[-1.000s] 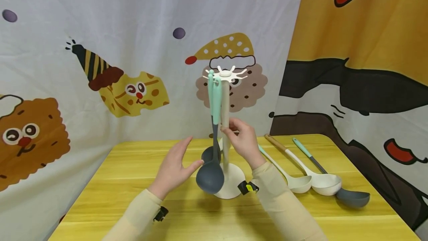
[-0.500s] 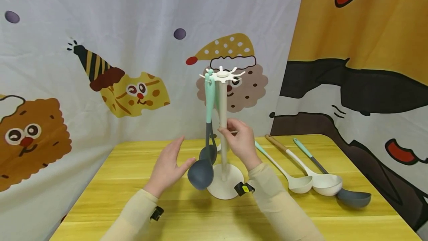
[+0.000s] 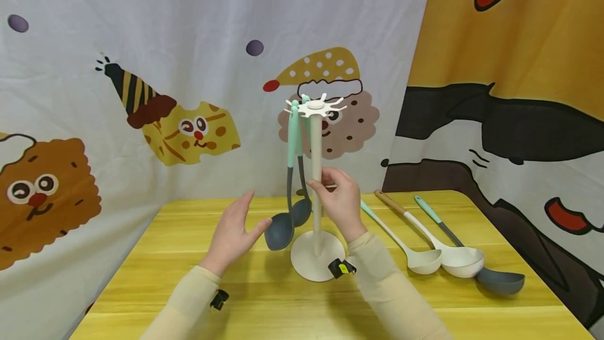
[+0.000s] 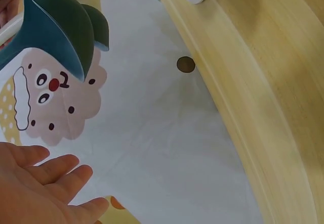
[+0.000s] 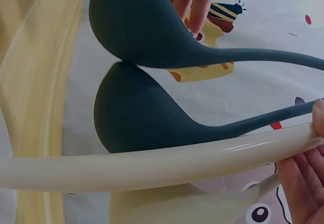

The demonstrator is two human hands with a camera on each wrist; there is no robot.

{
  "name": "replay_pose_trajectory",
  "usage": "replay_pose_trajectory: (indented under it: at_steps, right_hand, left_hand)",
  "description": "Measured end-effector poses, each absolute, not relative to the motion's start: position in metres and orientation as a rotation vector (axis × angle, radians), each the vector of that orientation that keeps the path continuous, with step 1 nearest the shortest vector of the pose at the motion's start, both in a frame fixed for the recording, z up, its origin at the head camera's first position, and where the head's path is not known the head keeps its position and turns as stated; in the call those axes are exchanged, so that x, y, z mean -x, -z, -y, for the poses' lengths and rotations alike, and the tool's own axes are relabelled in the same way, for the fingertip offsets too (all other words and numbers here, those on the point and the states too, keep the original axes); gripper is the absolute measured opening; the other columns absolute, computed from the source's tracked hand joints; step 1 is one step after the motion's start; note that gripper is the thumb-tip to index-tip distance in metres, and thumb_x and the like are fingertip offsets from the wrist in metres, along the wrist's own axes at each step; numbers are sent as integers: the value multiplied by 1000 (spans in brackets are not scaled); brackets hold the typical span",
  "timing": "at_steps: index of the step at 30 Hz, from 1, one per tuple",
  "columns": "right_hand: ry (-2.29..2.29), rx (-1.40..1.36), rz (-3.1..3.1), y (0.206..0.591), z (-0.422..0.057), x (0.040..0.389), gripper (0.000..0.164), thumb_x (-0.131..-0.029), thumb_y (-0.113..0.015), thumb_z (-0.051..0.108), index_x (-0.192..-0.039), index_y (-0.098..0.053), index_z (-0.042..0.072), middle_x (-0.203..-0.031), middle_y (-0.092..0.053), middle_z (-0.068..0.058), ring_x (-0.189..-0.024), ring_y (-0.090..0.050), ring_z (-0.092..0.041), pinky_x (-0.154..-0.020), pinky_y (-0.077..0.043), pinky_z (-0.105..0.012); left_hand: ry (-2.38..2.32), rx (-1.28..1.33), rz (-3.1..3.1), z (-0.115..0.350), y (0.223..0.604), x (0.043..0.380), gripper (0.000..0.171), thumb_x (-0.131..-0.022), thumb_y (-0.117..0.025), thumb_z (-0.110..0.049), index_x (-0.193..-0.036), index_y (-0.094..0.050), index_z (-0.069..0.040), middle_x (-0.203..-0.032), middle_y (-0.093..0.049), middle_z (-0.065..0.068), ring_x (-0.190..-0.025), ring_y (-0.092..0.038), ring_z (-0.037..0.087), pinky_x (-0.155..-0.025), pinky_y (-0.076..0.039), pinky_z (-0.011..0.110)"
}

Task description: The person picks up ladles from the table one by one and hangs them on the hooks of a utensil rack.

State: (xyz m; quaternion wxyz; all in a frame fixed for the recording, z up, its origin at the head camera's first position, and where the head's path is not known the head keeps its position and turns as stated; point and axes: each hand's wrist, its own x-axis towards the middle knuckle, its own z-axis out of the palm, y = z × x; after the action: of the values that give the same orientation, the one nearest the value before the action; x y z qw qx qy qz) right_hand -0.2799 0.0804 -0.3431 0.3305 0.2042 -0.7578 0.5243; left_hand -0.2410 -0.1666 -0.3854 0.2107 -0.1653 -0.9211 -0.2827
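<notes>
A cream utensil stand [image 3: 316,146] with a round base and a ring of hooks on top stands upright on the table. Two dark grey ladles with mint handles hang at its left side, a nearer ladle [image 3: 279,232] and a farther ladle [image 3: 302,212]. Behind the pole, the right wrist view shows part of a cream utensil [image 5: 152,204], its kind hidden. My right hand [image 3: 341,202] grips the pole at mid-height between thumb and fingers. My left hand [image 3: 231,234] is held left of the nearer ladle, fingers extended and thumb spread; the left wrist view shows it apart from the ladle [image 4: 55,29].
On the right of the wooden table [image 3: 236,298] lie a cream ladle [image 3: 423,260] with a mint handle, a white ladle [image 3: 460,261] with a brown handle, and a grey ladle [image 3: 500,281]. A cartoon-printed cloth [image 3: 203,25] hangs behind the table.
The hanging ladles have swung round the pole, the nearer one leftward and back. The stand has shifted slightly left. My left hand has drawn slightly left; my right hand stays on the pole.
</notes>
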Motion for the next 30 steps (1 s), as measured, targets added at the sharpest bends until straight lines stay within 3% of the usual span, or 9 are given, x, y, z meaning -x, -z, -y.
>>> replay_pose_trajectory:
  at_steps: [9, 18, 30]
  right_hand:
    - [-1346, -494, 1979, 344, -79, 278, 19, -84, -81, 14, -99, -73, 4, -87, -67, -5, -76, -66, -16, -67, -57, -30]
    - [-1340, -464, 1987, 345, -79, 278, 23, -83, -82, 18, -99, -71, 5, -87, -66, -5, -76, -65, -16, -67, -57, -31]
    - [-1360, -452, 2000, 344, -78, 277, 22, -84, -81, 18, -100, -71, 6, -88, -66, -4, -77, -64, -14, -67, -57, -30]
  left_hand:
    - [892, 388, 2617, 170, 375, 247, 89, -91, -67, -51, -153, -30, 0, -152, -37, 23, -137, -36, 43, -110, -31, 57]
    - [1158, 413, 2587, 176, 338, 258, 85, -95, -61, -49, -158, -22, -8, -158, -30, 16, -143, -29, 37, -113, -24, 58]
    - [1273, 575, 2455, 175, 286, 268, 79, -98, -58, -47, -158, -22, -9, -158, -32, 10, -144, -31, 26, -117, -22, 46]
